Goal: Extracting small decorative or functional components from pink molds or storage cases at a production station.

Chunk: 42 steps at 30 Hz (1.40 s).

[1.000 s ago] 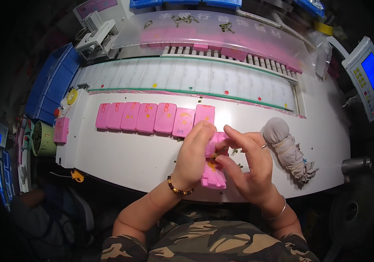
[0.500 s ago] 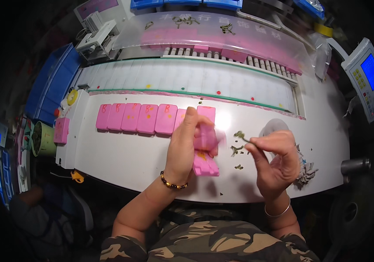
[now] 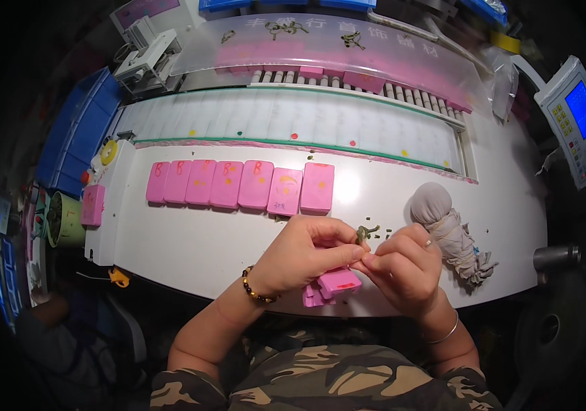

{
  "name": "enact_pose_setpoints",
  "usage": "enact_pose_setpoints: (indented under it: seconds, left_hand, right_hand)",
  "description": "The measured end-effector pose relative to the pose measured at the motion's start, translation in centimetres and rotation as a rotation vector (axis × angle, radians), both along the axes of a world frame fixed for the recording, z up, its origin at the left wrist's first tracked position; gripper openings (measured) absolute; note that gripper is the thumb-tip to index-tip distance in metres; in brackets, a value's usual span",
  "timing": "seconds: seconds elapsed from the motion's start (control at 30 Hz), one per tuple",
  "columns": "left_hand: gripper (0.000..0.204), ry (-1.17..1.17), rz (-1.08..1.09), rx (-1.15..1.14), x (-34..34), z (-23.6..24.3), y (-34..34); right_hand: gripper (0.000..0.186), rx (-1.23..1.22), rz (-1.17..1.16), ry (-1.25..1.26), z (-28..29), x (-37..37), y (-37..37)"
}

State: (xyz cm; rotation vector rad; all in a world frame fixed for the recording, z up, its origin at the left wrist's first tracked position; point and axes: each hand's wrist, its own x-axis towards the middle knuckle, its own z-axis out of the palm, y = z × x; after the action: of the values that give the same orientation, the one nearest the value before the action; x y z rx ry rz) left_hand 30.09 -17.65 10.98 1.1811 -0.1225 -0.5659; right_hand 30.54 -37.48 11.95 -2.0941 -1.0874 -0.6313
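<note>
My left hand (image 3: pixel 310 252) and my right hand (image 3: pixel 406 268) meet over the table's front part, fingertips touching. Thumb and fingers of the left are closed on a small dark-green branched piece (image 3: pixel 367 233), which sticks up past them. The right fingers are pinched together right beside it; what lies between them is hidden. Just below the hands lie pink mold blocks (image 3: pixel 341 281), partly covered, one with a red mark on its end. Beyond them runs a row of several pink mold blocks (image 3: pixel 255 185) with red or yellow marks. Small green bits lie behind the fingertips.
A grey cloth-wrapped bundle (image 3: pixel 447 226) with a round head lies right of my right hand. Behind the row is a long white panel (image 3: pixel 272 120) with green edges. A control panel (image 3: pixel 577 120) stands far right, a blue bin (image 3: pixel 80 130) at left.
The right hand has brought the green piece over to the left, and the hands now meet. The left hand has let go of a pink mold block, which lies below. The view has shifted slightly.
</note>
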Motion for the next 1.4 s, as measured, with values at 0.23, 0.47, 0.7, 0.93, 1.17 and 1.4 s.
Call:
enact_pose_setpoints:
  seconds: [0.23, 0.47, 0.7, 0.93, 1.17, 1.4]
  left_hand:
    - [0.011, -0.596, 0.094, 0.530, -0.8, 0.0, -0.5]
    - [0.013, -0.246, 0.218, 0.212, -0.8, -0.7, -1.1]
    - [0.019, 0.157, 0.066, -0.066, -0.5, -0.8, -0.3]
    - [0.017, 0.188, 0.007, -0.083, -0.6, -1.1, -0.5]
    - [0.017, 0.060, 0.042, 0.051, -0.8, -2.0, -0.5]
    - [0.018, -0.068, 0.063, 0.238, -0.8, -1.2, -0.7]
  right_hand:
    - [0.022, 0.086, 0.081, 0.491, -1.2, 0.8, -0.9]
    - [0.012, 0.545, 0.007, 1.256, -2.0, 0.7, -1.4]
    - [0.020, 0.293, -0.138, 0.803, -0.8, 1.0, -1.1]
    - [0.025, 0.422, 0.115, 1.228, -1.3, 0.8, -0.5]
    - [0.021, 0.504, 0.158, 1.285, -1.3, 0.7, -0.1]
    - [0.012, 0.428, 0.125, 1.314, 0.0, 1.7, -0.7]
